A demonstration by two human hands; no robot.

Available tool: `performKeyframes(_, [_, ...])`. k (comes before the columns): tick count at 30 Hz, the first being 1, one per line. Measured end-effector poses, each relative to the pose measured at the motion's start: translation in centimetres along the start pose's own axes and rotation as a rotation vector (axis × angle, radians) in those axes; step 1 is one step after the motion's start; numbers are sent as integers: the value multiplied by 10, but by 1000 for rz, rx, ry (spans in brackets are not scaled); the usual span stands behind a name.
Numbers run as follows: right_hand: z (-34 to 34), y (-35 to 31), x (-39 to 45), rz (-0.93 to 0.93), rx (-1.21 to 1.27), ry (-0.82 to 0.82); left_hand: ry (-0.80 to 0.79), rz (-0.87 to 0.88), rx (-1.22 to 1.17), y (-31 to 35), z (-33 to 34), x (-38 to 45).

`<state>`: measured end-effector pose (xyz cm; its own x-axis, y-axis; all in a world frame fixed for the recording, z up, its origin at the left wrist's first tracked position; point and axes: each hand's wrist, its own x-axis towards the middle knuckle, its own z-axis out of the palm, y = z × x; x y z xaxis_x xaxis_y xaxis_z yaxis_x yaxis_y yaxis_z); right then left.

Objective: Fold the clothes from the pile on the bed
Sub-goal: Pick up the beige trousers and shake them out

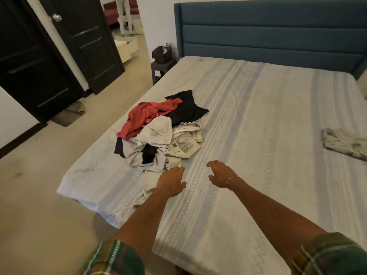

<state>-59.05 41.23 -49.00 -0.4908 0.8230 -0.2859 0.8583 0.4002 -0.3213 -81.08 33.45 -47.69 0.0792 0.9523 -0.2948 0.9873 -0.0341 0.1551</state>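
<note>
While both your arms reach forward over the bed [258, 120], your hands hover side by side near the front edge of the pile [160, 129], palms down. Your left hand [172, 182] sits over a pale garment [148, 182] that trails out of the pile toward the bed's near edge; fingers are loosely spread and relaxed, holding nothing. Can't tell if the fingertips touch the fabric. Your right hand [220, 174] is just beside it over bare sheet, fingers slightly bent and apart, thumb out, nothing in it. A thin bracelet [231, 180] sits on that wrist. Plaid sleeves [329, 255] show at the bottom of frame.

Pile is unfolded, on the left part of the bed: red shirt [147, 116] and black garment [188, 108] at the back, white and cream pieces [158, 131] in front, a checked piece [183, 148] at the right edge. One pale patterned garment [345, 143] lies well apart, at the right edge of the bed.

Blue headboard [268, 30] is behind, a small stool [160, 69] with a dark bag [161, 53] stands beside it, and dark doors [59, 56] are on the left.
</note>
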Motion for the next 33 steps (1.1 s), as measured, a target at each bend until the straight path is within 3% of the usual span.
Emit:
performKeyframes(12, [92, -19, 172, 58, 160, -208, -145, -93, -37, -134, 59, 98])
performKeyframes(23, [126, -24, 292, 152, 284, -181, -128, -91, -103, -184, 79, 154])
performKeyframes(28, [95, -42, 285, 272, 461, 47, 22, -166, -451, -175, 65, 172])
performKeyframes(33, [47, -54, 266, 184, 396, 276, 72, -257, -653, -156, 33, 192])
